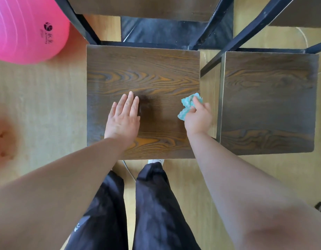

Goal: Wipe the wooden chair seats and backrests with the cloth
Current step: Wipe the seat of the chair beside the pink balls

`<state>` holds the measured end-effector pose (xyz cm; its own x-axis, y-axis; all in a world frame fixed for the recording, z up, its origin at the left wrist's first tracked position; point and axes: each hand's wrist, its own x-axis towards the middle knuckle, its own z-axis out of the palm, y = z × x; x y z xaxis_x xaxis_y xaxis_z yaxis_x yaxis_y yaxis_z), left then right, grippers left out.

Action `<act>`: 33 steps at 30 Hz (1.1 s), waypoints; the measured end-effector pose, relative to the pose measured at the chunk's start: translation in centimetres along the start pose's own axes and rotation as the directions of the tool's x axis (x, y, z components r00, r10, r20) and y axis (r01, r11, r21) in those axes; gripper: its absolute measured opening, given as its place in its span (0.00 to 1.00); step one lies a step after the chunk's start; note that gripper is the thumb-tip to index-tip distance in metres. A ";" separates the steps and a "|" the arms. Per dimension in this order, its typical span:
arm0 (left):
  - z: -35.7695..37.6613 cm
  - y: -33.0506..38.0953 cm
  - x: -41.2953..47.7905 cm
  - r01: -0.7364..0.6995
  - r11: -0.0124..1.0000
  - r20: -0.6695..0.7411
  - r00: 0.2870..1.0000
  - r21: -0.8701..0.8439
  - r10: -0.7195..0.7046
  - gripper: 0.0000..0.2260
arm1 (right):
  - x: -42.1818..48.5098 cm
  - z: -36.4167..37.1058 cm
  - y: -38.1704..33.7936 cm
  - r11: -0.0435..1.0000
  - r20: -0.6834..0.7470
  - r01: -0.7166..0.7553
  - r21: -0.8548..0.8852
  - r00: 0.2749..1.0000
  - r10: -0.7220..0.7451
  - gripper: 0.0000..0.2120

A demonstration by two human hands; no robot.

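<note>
A dark wooden chair seat [143, 69] lies straight below me, with its backrest [141, 6] at the top edge. My left hand [124, 118] rests flat on the seat's middle, fingers straight. My right hand [198, 118] grips a crumpled turquoise cloth [187, 105] at the seat's right edge. A second wooden chair seat [268, 103] stands to the right, a narrow gap away.
Black metal chair frames [219, 20] rise at the back. A pink exercise ball [26, 27] sits at the top left on the light wood floor [40, 105]. My legs in dark trousers [156, 204] stand just in front of the seat.
</note>
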<state>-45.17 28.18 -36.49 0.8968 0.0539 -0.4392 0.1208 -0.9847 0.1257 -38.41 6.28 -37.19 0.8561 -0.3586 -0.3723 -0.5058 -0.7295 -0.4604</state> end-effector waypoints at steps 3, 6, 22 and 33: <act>-0.2 -2.0 0.0 0.040 0.999 -0.016 0.999 -0.035 -0.041 0.26 | 0.3 1.1 -2.2 0.999 0.020 0.033 0.013 0.999 -0.033 0.20; -0.2 -4.5 -0.6 0.102 0.992 -0.021 0.994 -0.079 -0.103 0.26 | -0.2 3.0 -4.9 0.995 0.047 0.101 0.022 0.994 -0.102 0.20; -0.1 -19.0 -5.4 0.258 0.945 -0.027 0.963 -0.203 -0.269 0.27 | -10.0 14.5 -15.8 0.943 0.198 0.333 -0.021 0.926 -0.322 0.20; 0.1 -27.0 -9.5 0.304 0.935 -0.016 0.950 -0.182 -0.312 0.28 | -16.4 20.0 -20.0 0.883 0.319 0.470 -0.011 0.838 -0.442 0.19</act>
<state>-56.98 54.27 -35.78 0.8210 0.3615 -0.4418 0.4633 -0.8741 0.1457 -44.49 38.40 -37.99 0.9074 0.2080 -0.3653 -0.0430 -0.8185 -0.5728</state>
